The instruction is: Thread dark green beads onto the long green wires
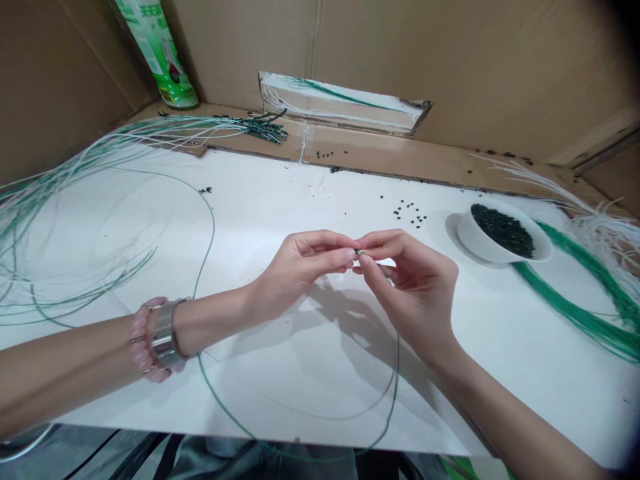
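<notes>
Green wire [396, 385] sits pinched between the left hand [300, 270] and right hand [413, 293] fingertips, its tip too small to read, the bowl of dark beads [503, 233] looking well filled.

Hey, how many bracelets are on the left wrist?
2: a pink beaded bracelet sits farther up the left forearm, and a silver metal band sits beside it, nearer the left hand. Another could be hidden on the underside of the wrist.

From here: far cardboard wall [490, 67] matt, rough brown. Tabletop [280, 200] smooth white, faint sheen. Right, ceramic bowl [487, 241] glossy white. Green wire [213, 220] smooth plastic coating. Near left, metal wristband [165, 333] polished; pink beads [141, 340] glossy.
</notes>
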`<action>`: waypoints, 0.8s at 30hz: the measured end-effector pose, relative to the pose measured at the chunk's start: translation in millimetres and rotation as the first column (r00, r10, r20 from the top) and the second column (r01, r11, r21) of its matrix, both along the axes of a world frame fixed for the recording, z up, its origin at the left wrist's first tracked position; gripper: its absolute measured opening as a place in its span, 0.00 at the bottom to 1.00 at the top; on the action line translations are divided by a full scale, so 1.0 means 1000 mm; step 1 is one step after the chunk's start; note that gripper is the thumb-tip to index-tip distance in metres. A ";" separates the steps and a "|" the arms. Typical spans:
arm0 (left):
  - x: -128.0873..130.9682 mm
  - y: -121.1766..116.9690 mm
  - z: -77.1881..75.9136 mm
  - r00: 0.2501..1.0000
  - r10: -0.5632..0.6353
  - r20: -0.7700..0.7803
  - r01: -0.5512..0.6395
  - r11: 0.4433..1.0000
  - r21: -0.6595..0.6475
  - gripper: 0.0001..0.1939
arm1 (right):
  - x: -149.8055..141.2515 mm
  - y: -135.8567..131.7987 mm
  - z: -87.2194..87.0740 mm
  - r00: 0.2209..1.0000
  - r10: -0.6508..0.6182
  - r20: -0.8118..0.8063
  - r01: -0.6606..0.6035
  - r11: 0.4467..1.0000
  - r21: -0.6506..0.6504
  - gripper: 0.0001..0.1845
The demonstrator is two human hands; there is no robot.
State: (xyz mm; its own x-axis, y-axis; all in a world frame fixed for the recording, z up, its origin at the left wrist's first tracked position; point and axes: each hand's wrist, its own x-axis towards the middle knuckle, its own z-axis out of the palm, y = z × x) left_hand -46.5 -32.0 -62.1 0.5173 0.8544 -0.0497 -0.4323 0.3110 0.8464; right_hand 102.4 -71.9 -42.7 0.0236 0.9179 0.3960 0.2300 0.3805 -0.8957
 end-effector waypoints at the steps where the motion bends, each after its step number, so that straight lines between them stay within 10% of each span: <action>1: 0.000 0.000 0.000 1.000 0.002 -0.007 -0.002 1.000 0.014 0.02 | 0.000 0.000 0.000 1.000 0.003 0.002 -0.003 1.000 0.009 0.06; 24: -0.002 -0.002 0.004 0.980 0.175 -0.097 -0.135 0.936 0.325 0.01 | 0.002 -0.002 0.005 0.999 0.023 -0.031 -0.026 0.994 -0.105 0.05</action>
